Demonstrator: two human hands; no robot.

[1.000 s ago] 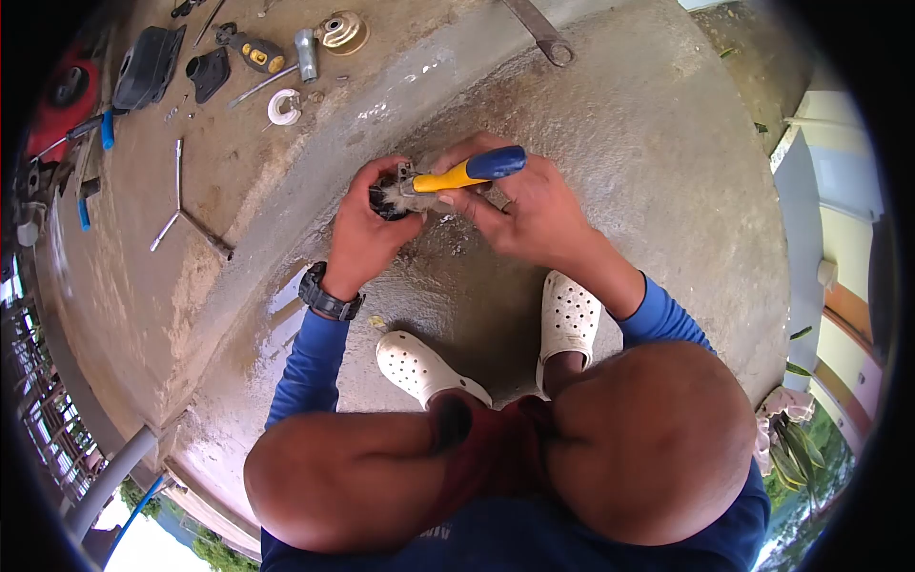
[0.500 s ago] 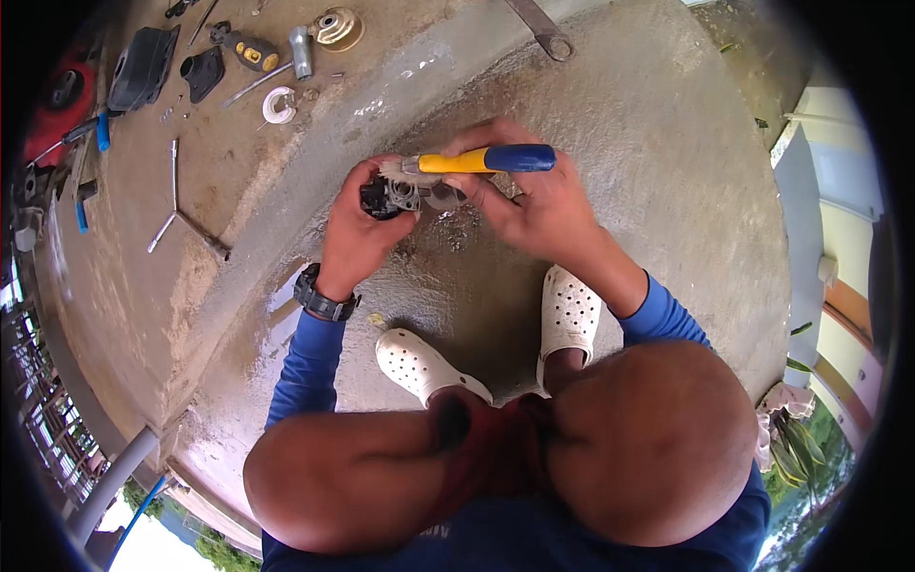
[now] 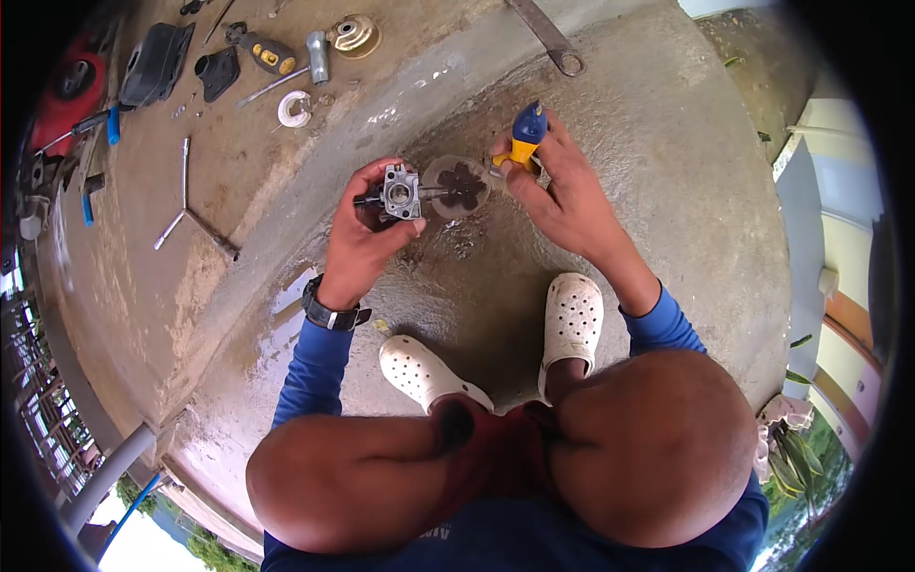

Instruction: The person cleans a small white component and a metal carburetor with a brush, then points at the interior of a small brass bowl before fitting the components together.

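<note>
My left hand (image 3: pixel 367 224) grips a small metal part (image 3: pixel 400 194) with a round bore, its square face turned up toward the camera. To the right, my right hand (image 3: pixel 572 195) holds a brush by its yellow and blue handle (image 3: pixel 527 133). The handle's blue end points up, and the bristles are hidden or too small to make out. A gap separates the brush from the metal part. Between my hands, a shallow clear round container (image 3: pixel 440 179) with dark content sits low near the ground.
On the concrete at the upper left lie a three-armed wrench (image 3: pixel 185 205), a screwdriver (image 3: pixel 269 55), a white ring (image 3: pixel 294 110), a brass-coloured round part (image 3: pixel 356 36) and a black cover (image 3: pixel 158 65). A flat wrench (image 3: pixel 548 38) lies at the top. White clogs (image 3: pixel 574 319) are below my hands.
The brush has moved right, off the metal part, and its handle has swung from nearly level to upright. The metal part now shows its square face, and the round container is more visible.
</note>
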